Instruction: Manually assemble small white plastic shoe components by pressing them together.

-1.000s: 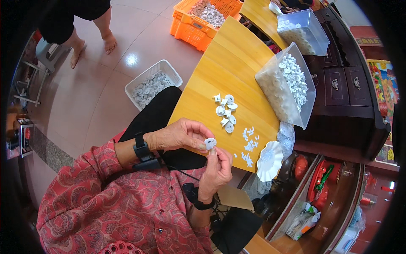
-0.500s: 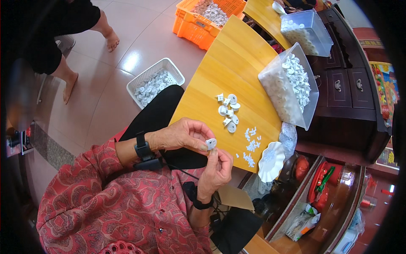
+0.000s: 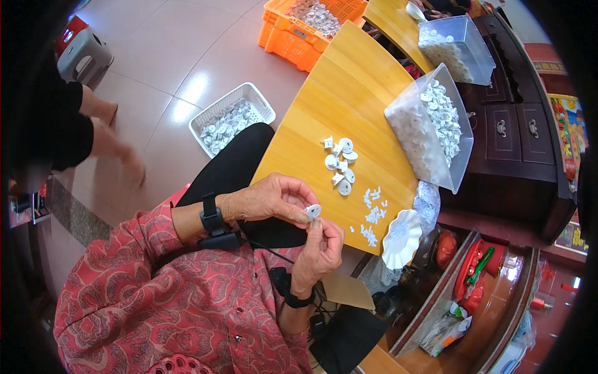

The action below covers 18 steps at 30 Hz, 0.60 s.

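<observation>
Between my two hands is a small round white plastic piece [image 3: 314, 212] with dark slots in its face. My left hand [image 3: 274, 198] pinches it by its left edge, thumb and forefinger closed. From below, the fingertips of my right hand [image 3: 319, 248] press together against its lower edge; whether they also hold a tiny part is hidden. Beyond my hands, a cluster of similar white round pieces [image 3: 339, 163] lies on the yellow wooden table [image 3: 324, 93]. Small white pegs [image 3: 375, 215] are scattered to its right, beside a scalloped white dish [image 3: 400, 240].
A clear bin [image 3: 430, 124] full of white pieces stands at the table's right edge, another clear bin [image 3: 458, 50] behind it. On the floor are a white basket [image 3: 232, 118] of pieces and an orange crate [image 3: 293, 40]. A person's legs [image 3: 103, 134] are at the left.
The person at the left has moved leftward, and a grey stool now shows there. My hands keep nearly the same grip on the round piece; the view has shifted slightly.
</observation>
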Each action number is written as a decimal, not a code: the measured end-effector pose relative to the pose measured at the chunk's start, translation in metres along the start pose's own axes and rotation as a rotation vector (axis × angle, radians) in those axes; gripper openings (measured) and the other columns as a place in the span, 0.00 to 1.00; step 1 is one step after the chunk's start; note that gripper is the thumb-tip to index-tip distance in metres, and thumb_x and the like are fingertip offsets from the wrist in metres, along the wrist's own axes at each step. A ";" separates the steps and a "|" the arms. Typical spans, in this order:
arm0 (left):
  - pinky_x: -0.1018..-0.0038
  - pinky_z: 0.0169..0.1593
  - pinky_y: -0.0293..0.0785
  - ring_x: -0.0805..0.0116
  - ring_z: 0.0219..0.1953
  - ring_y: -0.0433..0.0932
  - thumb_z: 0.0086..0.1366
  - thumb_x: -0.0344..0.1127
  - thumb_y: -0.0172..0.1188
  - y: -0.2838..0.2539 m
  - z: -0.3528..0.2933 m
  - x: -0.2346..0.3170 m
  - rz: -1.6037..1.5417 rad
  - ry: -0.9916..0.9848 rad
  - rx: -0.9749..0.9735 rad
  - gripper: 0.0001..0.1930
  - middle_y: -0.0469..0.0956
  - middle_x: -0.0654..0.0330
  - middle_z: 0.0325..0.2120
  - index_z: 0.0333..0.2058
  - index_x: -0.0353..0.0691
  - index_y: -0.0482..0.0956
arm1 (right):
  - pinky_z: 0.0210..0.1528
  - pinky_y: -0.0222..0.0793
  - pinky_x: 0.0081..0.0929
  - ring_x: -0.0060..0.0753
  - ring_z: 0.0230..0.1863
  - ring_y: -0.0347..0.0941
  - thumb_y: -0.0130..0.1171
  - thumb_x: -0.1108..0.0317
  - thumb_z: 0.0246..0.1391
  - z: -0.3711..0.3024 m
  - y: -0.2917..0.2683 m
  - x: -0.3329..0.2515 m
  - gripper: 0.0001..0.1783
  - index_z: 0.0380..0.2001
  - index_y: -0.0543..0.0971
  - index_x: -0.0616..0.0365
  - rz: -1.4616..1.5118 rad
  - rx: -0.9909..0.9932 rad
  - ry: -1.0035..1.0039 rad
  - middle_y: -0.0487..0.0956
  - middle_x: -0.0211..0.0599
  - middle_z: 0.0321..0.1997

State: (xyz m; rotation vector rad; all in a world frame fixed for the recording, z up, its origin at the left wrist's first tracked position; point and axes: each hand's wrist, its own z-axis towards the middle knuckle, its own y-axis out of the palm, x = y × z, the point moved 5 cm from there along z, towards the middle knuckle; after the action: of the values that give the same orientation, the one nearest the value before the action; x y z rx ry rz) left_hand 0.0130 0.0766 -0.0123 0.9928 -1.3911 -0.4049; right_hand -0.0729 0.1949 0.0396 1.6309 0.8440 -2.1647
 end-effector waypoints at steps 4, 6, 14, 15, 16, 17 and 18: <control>0.76 0.50 0.79 0.72 0.42 0.82 0.61 0.26 0.66 0.000 -0.001 0.000 0.004 0.007 -0.007 0.17 0.81 0.58 0.40 0.47 0.31 0.75 | 0.40 0.72 0.22 0.26 0.37 0.73 0.61 0.79 0.58 -0.001 0.001 0.000 0.03 0.32 0.77 0.68 -0.015 -0.006 0.000 0.75 0.39 0.38; 0.78 0.48 0.79 0.75 0.41 0.81 0.61 0.26 0.67 -0.001 -0.001 0.001 0.022 0.005 -0.002 0.16 0.81 0.59 0.39 0.47 0.32 0.76 | 0.39 0.72 0.22 0.26 0.37 0.73 0.61 0.78 0.58 0.000 0.003 -0.003 0.03 0.32 0.77 0.68 -0.037 -0.013 -0.020 0.75 0.39 0.38; 0.82 0.44 0.78 0.80 0.37 0.79 0.60 0.28 0.69 -0.005 0.000 0.006 0.202 0.034 0.002 0.16 0.80 0.64 0.36 0.45 0.33 0.77 | 0.38 0.72 0.22 0.25 0.35 0.73 0.61 0.78 0.58 0.003 0.006 -0.002 0.03 0.33 0.77 0.67 -0.107 -0.109 -0.061 0.75 0.38 0.38; 0.82 0.43 0.78 0.80 0.37 0.79 0.60 0.29 0.69 -0.006 0.000 0.006 0.252 0.032 -0.004 0.16 0.80 0.65 0.35 0.45 0.33 0.77 | 0.37 0.71 0.22 0.26 0.35 0.73 0.60 0.78 0.58 0.003 0.006 0.001 0.03 0.33 0.77 0.67 -0.089 -0.114 -0.039 0.75 0.38 0.37; 0.82 0.43 0.78 0.80 0.37 0.79 0.60 0.29 0.69 -0.006 0.000 0.007 0.253 0.032 -0.003 0.16 0.80 0.65 0.35 0.45 0.33 0.77 | 0.37 0.71 0.22 0.26 0.34 0.73 0.60 0.78 0.58 0.003 0.005 0.002 0.03 0.33 0.77 0.68 -0.069 -0.118 -0.016 0.75 0.38 0.37; 0.83 0.43 0.78 0.80 0.37 0.79 0.60 0.29 0.69 -0.005 -0.001 0.007 0.225 0.024 0.003 0.16 0.80 0.64 0.35 0.45 0.33 0.77 | 0.37 0.71 0.22 0.26 0.34 0.73 0.60 0.78 0.58 0.003 0.005 0.002 0.03 0.33 0.77 0.68 -0.069 -0.118 -0.017 0.75 0.38 0.37; 0.83 0.42 0.78 0.80 0.36 0.79 0.60 0.29 0.68 -0.004 -0.001 0.008 0.197 0.015 0.008 0.16 0.80 0.64 0.35 0.45 0.33 0.77 | 0.37 0.71 0.22 0.26 0.34 0.73 0.60 0.78 0.58 0.003 0.005 0.004 0.03 0.33 0.76 0.67 -0.028 -0.105 0.007 0.75 0.38 0.36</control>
State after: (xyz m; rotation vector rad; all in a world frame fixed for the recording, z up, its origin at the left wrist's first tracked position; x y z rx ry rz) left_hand 0.0173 0.0684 -0.0104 0.8539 -1.4622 -0.2447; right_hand -0.0732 0.1897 0.0354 1.5855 0.9707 -2.0973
